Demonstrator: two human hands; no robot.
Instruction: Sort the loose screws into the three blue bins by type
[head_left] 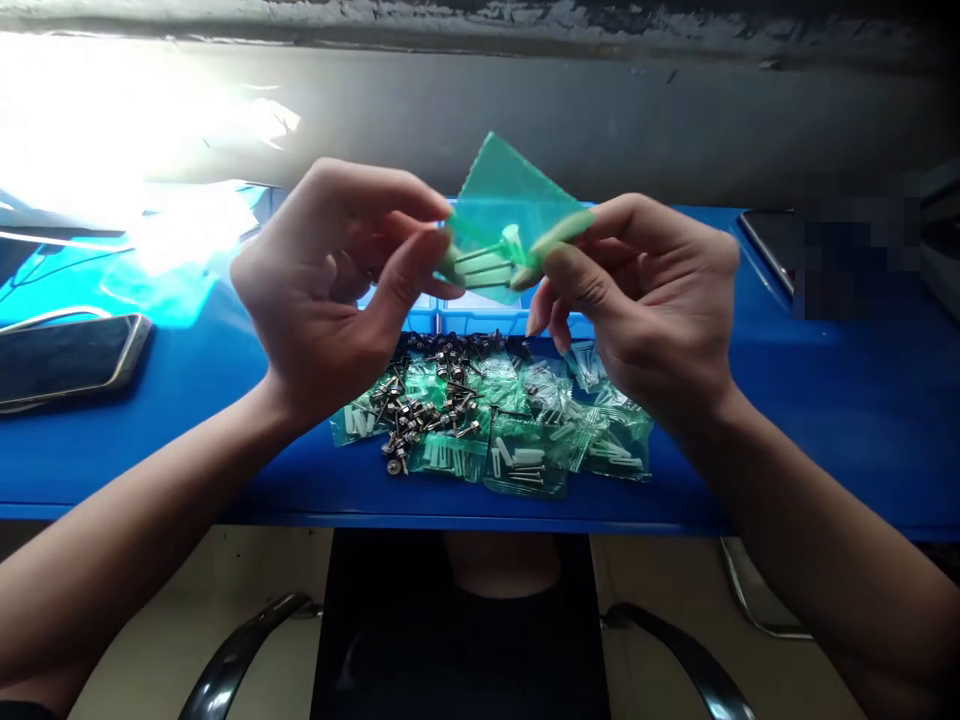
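Observation:
A green see-through bag (499,215) is held up above the table, tilted, with one corner pointing up. Screws and pale plastic plugs show inside it. My left hand (337,270) pinches the bag's left side between thumb and fingers. On the right side, the thumb and forefinger of my right hand (645,290) grip the same bag. Below both hands lies a pile of loose screws (431,415), mixed with several filled green bags (525,460) holding screws and white plugs.
Blue trays (480,320) stand behind the pile, partly hidden by my hands. A phone (71,360) lies at the left on the blue table (285,495). Another dark device (769,250) is at the right. Bright light washes out the back left.

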